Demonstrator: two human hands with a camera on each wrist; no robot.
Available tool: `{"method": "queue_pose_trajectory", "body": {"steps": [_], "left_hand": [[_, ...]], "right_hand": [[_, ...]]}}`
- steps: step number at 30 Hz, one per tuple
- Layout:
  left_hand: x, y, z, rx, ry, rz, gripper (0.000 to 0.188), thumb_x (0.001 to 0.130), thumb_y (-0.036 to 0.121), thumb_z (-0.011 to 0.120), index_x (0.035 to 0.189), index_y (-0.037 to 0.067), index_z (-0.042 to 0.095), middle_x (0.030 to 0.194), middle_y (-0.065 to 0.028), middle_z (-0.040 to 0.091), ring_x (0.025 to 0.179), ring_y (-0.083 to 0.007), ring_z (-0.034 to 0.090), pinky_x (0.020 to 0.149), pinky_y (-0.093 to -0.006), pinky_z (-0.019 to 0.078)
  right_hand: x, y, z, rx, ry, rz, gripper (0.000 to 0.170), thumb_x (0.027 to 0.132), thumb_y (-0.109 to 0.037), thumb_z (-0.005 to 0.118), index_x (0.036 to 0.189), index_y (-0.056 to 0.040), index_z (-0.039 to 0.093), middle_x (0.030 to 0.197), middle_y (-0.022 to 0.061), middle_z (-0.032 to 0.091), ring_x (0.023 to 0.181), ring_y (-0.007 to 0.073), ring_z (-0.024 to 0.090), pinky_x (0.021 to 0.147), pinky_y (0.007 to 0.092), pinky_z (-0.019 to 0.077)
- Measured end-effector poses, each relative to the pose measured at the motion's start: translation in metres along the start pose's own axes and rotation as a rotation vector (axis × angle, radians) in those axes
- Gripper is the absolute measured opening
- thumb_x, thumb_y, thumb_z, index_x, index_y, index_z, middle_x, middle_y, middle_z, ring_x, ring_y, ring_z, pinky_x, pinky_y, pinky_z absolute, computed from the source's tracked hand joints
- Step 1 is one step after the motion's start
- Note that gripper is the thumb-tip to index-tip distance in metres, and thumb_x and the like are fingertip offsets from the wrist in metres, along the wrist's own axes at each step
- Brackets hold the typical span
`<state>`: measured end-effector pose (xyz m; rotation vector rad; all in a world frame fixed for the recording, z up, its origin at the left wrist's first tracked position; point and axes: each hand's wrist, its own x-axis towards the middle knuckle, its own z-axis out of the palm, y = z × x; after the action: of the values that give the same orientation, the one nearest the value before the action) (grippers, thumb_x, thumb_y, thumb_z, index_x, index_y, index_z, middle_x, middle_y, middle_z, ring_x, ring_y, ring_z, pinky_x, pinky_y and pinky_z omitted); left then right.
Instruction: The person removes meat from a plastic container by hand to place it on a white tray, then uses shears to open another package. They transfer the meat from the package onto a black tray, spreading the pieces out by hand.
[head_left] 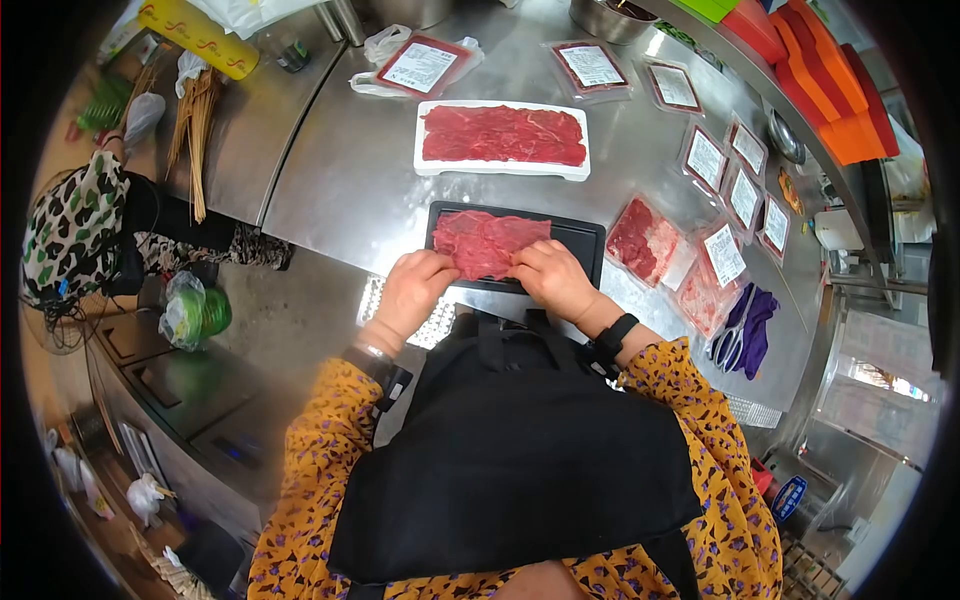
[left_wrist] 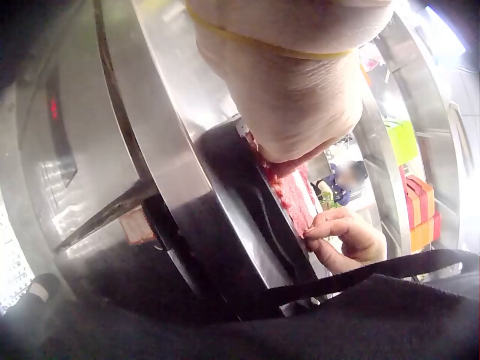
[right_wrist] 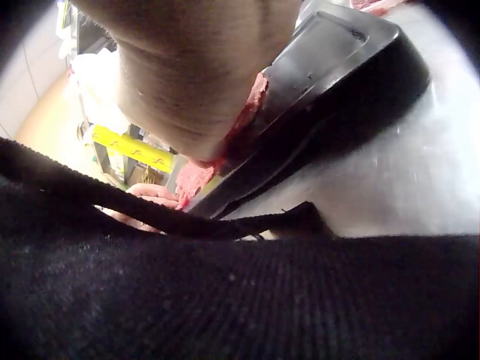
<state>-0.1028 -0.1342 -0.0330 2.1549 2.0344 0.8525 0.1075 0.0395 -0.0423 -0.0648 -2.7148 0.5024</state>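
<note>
A black tray [head_left: 578, 238] lies at the steel table's near edge with thin red meat slices [head_left: 490, 243] spread over its left and middle part. My left hand [head_left: 412, 285] pinches the near left edge of the meat, and my right hand [head_left: 553, 278] pinches its near right edge. In the left wrist view, the right thumb and fingers [left_wrist: 346, 238] meet on the meat's rim. The right wrist view has the black tray [right_wrist: 330, 56] with its right end bare; the back of my right hand hides most of the meat there.
Beyond the black tray stands a white tray [head_left: 420, 160] covered with meat slices. Labelled meat packs [head_left: 705, 160] lie at the right and back. Scissors [head_left: 735, 335] rest by a purple cloth [head_left: 760, 330]. Skewers [head_left: 197, 140] and a yellow roll [head_left: 200, 38] are at the left; another person [head_left: 75, 230] is there.
</note>
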Motion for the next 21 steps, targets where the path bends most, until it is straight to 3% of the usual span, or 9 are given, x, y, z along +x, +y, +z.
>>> {"method": "queue_pose_trajectory", "body": {"steps": [21], "left_hand": [[-0.004, 0.009, 0.006, -0.031, -0.001, 0.017, 0.023, 0.072, 0.003, 0.064, 0.095, 0.008, 0.069, 0.105, -0.0030, 0.066, 0.099, -0.0240, 0.061, 0.085, -0.0370, 0.0488]], "right_hand": [[-0.020, -0.005, -0.016, 0.121, -0.026, 0.157, 0.010, 0.071, -0.005, 0.066, 0.080, -0.0101, 0.064, 0.086, 0.0028, 0.059, 0.084, 0.0234, 0.059, 0.075, 0.0362, 0.0454]]}}
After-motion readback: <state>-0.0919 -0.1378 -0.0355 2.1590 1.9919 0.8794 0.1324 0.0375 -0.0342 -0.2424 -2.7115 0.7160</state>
